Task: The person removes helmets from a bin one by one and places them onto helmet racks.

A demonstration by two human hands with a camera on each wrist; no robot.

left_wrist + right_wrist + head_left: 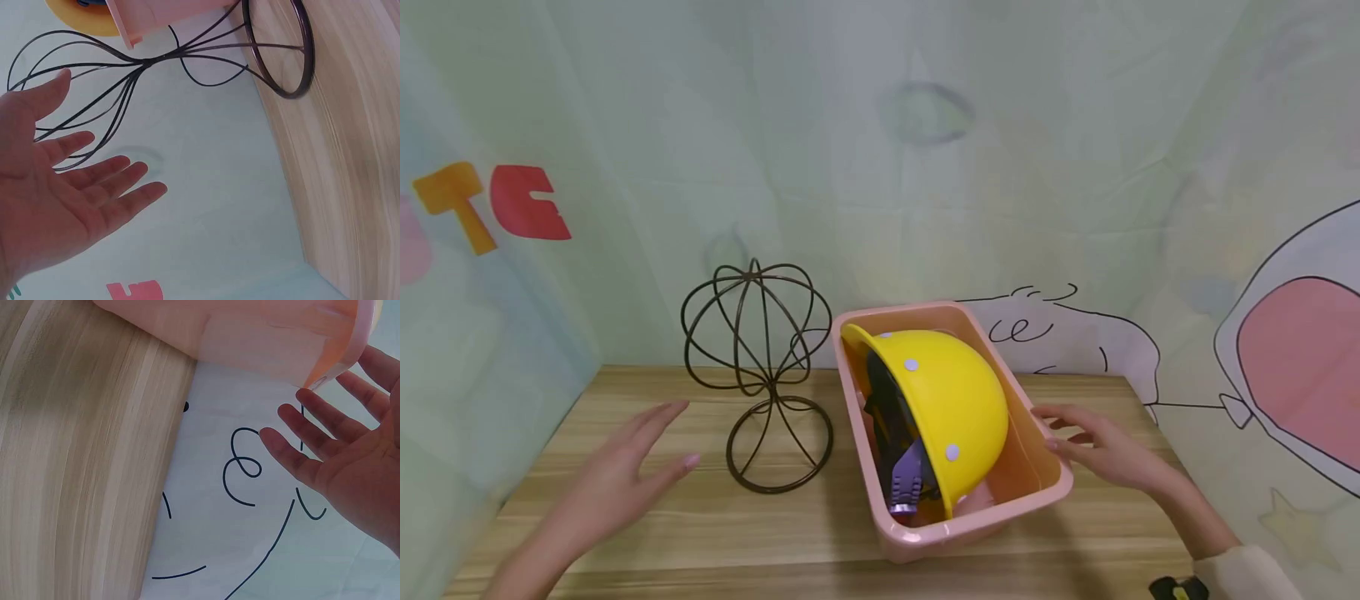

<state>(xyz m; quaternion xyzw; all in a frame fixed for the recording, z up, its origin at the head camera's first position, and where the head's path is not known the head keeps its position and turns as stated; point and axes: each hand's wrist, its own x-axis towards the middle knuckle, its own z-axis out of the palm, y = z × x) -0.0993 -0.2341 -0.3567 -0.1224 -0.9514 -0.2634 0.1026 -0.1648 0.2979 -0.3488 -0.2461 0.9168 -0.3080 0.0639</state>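
Note:
A pink plastic bin (895, 537) stands right of centre on the table in the head view. In it a yellow hard hat (958, 400) lies on its side, its dark inside facing left, with a purple strap piece (906, 479) at the opening. To the left stands a dark wire rack (778, 487) with a globe-shaped top. My left hand (606, 483) is left of the rack, fingers extended, holding nothing. At the bin's right rim is my right hand (1101, 446), its fingers loosely spread; whether they touch the rim I cannot tell.
The wood-grain table (685, 542) ends at a printed cloth backdrop (850, 167), close behind the rack and bin. Cloth also hangs along the left and right sides. A small black and yellow item (1178, 588) shows by the right sleeve.

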